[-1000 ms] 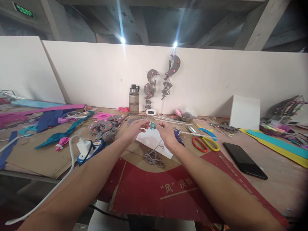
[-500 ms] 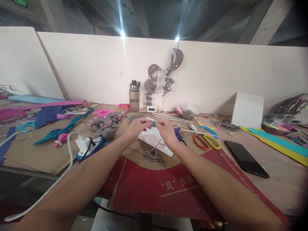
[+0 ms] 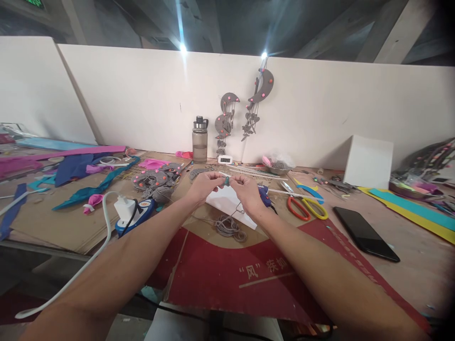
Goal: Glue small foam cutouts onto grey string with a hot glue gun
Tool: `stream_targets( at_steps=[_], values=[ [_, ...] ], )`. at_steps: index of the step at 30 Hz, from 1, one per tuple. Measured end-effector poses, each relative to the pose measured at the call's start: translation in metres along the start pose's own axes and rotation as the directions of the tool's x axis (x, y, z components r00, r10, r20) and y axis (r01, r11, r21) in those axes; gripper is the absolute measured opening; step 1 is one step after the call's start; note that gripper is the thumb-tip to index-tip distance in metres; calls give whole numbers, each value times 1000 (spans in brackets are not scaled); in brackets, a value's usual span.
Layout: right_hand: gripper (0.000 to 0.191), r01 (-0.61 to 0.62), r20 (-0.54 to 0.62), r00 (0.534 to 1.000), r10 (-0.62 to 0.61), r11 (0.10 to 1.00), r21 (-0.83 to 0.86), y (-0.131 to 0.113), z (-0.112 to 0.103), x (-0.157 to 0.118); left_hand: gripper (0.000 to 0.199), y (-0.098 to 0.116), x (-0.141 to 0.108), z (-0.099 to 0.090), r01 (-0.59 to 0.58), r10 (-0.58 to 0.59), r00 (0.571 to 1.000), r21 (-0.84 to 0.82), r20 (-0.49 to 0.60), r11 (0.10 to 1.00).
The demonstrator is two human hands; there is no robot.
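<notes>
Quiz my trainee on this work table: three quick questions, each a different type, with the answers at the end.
1. What are the left hand and right hand holding at their fingertips? A) water bottle B) small teal piece C) digital clock
2. True or false: both handles of the scissors are red.
3. Fill in: from the wearer's view, the black phone lies to the ____ of the scissors.

Key: 1. B. 2. False; one is yellow. 3. Right.

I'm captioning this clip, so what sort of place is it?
Likely a craft workshop: the coil of grey cord, scissors and grey moon-shaped hangings by the white partition suggest it.
</notes>
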State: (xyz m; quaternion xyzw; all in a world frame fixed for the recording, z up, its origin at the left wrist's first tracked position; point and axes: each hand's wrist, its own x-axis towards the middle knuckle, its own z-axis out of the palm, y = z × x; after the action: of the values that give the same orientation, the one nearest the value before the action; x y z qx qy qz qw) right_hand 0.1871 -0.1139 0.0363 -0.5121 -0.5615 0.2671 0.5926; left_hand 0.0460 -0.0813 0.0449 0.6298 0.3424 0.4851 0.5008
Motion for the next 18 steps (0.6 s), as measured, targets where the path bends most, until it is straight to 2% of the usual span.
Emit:
stream_targets(
  at_steps=[8,12,18],
  values=[
    [23,45,16,999,-44,999,-21,6,1,1,9,-3,2,1,-9,9,1000,33,-15,999],
    [18,-9,0,1000,9,1000,12,2,2,-1,11,-1,1,2,-6,6,1000,27,3,1000],
    [18,-90,-18,996,91,995,37,0,3,-1,19,3,-2,1,95,-93,995,-76,37,993]
  ],
)
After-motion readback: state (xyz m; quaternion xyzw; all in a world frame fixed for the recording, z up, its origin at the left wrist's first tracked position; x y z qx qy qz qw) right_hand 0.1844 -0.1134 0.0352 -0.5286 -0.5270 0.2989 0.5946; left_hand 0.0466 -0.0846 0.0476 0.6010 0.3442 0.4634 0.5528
